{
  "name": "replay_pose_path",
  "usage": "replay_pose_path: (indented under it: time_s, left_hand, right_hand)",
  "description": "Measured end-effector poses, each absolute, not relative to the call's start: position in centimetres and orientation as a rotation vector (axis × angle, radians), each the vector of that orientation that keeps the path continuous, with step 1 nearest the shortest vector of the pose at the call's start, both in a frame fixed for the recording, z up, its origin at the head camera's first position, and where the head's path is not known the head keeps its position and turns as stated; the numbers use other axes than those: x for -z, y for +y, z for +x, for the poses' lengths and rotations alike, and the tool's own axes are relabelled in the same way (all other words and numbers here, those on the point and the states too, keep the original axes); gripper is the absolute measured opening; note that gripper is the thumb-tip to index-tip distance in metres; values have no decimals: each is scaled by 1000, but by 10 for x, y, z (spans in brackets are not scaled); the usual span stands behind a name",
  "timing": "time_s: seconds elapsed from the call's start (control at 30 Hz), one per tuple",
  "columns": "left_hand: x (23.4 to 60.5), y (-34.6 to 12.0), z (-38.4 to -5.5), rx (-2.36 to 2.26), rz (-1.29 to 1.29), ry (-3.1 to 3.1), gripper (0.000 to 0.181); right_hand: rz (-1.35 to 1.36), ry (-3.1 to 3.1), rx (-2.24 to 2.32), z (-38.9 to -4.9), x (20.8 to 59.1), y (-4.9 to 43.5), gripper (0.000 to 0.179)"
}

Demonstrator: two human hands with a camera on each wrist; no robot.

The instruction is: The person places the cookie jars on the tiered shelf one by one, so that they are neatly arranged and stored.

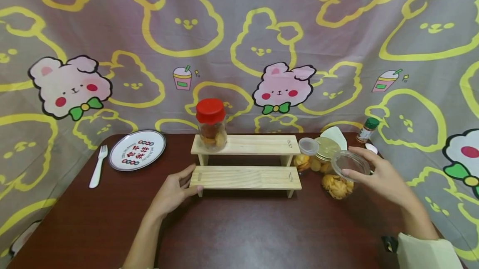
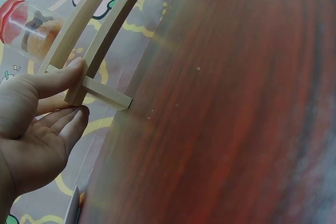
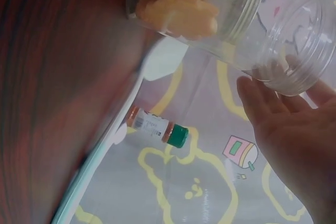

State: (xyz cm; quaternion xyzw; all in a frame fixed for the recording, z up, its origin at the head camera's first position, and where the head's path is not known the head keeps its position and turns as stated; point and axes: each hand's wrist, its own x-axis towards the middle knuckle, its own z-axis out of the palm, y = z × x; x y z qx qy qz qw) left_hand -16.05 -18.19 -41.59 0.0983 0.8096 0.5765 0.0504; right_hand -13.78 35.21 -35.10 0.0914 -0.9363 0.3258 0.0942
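A two-step wooden rack (image 1: 245, 177) stands mid-table. My left hand (image 1: 174, 192) pinches the left end of its lower step, thumb (image 2: 68, 74) on one face and fingers on the other. On the upper step sits a red-lidded jar (image 1: 211, 129) with biscuits inside. At the right, my right hand (image 1: 381, 177) grips a clear cookie jar (image 1: 338, 186) around its transparent lid (image 3: 307, 40). Piped-looking golden cookies (image 3: 178, 14) fill its lower part. Some fingertips of this hand are hidden behind the lid.
Beside the rack's right end stand a gold-lidded jar (image 1: 327, 148) and a smaller clear-lidded jar (image 1: 308, 146). A green-capped spice bottle (image 1: 368, 129) is at the back right. On the left lie a printed plate (image 1: 137, 150) and a white fork (image 1: 98, 167). Patterned cloth hangs behind.
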Motion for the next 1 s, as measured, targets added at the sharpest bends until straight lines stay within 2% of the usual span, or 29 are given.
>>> replay_pose_path:
  time_s: [0.47,1.0]
  left_hand:
    - [416,-182,-161,-1748,309,2458,75]
    - [415,-183,-161,-1753,309,2445,76]
  right_hand:
    - [411,-2739,-977,-140,357,352,81]
    - [342,-2673,-935,-139,361,353,72]
